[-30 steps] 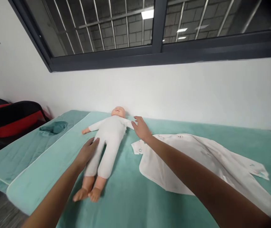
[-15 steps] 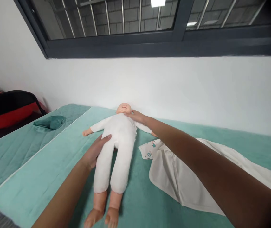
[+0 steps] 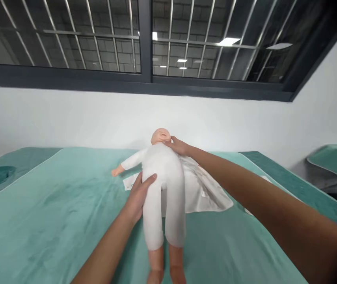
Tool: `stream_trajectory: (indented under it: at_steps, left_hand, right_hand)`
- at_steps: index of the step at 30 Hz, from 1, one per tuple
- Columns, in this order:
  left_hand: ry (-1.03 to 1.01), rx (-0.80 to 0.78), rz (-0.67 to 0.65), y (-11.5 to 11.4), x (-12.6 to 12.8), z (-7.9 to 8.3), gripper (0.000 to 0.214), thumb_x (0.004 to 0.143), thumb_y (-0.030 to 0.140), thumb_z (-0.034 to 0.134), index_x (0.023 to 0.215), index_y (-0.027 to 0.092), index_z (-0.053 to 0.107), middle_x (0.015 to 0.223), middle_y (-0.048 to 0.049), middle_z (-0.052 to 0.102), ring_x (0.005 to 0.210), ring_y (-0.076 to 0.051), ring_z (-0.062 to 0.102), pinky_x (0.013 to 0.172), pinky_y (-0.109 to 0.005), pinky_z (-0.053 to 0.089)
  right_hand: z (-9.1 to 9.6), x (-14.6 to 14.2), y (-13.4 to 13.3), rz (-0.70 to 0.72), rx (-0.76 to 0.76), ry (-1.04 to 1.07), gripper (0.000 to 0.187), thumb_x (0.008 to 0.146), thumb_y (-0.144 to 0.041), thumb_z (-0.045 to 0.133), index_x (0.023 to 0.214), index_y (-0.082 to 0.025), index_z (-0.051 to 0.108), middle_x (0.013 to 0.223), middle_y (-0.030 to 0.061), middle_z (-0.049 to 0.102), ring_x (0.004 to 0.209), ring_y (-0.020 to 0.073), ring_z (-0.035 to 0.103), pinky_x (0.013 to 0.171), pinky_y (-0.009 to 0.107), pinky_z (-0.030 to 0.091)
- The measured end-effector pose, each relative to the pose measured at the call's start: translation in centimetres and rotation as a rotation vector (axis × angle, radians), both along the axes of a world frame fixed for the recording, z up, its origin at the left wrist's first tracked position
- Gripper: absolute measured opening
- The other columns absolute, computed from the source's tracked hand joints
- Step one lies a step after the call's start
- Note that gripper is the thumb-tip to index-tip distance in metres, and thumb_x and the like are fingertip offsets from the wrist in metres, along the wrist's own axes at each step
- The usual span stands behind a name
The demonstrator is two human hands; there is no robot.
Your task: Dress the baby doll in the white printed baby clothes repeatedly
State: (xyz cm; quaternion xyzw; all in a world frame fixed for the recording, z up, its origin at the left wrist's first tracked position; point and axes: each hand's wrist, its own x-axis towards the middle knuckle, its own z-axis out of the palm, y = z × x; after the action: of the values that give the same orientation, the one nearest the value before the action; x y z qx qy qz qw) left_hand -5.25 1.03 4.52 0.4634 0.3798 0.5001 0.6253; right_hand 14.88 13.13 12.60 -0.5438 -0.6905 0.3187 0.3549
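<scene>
Grasping the doll point(image 3: 162, 167) with the left grip point(image 3: 138, 195) at its hip and the right grip point(image 3: 180, 147) by its neck and shoulder, holding it face up over the white garment point(image 3: 205, 193), with green cover point(image 3: 67, 205) spreading on both sides of it.

In front of you, the white-bodied doll point(image 3: 164, 165) is face up, head away from you, one arm flung out, over the white shirt point(image 3: 198, 197), which lies spread and creased.
</scene>
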Motion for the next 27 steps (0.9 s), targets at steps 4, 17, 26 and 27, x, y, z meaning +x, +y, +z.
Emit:
stream_trajectory:
  at_steps: [4,17,26,27]
  left_hand:
    - [-0.014,-0.05,-0.054,-2.0,4.9,-1.4,0.06,0.081,0.042,0.069,0.134,0.022,0.051,0.122,-0.0132,0.067,0.097,-0.027,0.07,0.085,-0.039,0.058]
    - [0.145,-0.098,0.134,-1.6,7.7,-7.2,0.059,0.085,0.054,0.06,0.134,0.022,0.052,0.146,-0.0101,0.048,0.131,-0.026,0.05,0.106,-0.037,0.045]
    - [0.398,0.179,0.186,-3.3,8.5,-7.8,0.054,0.098,0.051,0.034,0.144,0.025,0.041,0.155,-0.0043,0.036,0.145,-0.02,0.028,0.121,-0.039,0.02]
    - [0.418,0.211,0.179,-3.3,8.5,-7.8,0.053,0.098,0.05,0.033,0.144,0.026,0.04,0.154,-0.0044,0.037,0.145,-0.02,0.028,0.12,-0.04,0.021]
  right_hand:
    - [-1.4,5.1,-3.7,-0.137,-0.006,-0.113,0.063,0.089,-0.052,0.056,0.136,-0.011,0.048,0.136,0.0176,0.057,0.119,0.0285,0.059,0.099,0.038,0.047]
    - [-5.9,6.5,-3.3,-0.248,0.102,-0.583,0.062,0.091,-0.042,0.055,0.141,-0.011,0.037,0.135,0.0242,0.053,0.131,0.0374,0.043,0.108,0.052,0.026]
    - [-8.9,-3.0,-1.5,0.386,0.299,-0.917,0.037,0.091,-0.048,0.051,0.117,-0.022,0.056,0.116,0.0099,0.061,0.104,0.0276,0.055,0.078,0.037,0.043]
    - [-9.2,-3.6,-1.1,0.417,0.292,-0.93,0.036,0.09,-0.049,0.052,0.114,-0.023,0.058,0.113,0.0097,0.062,0.102,0.0276,0.056,0.076,0.036,0.043]
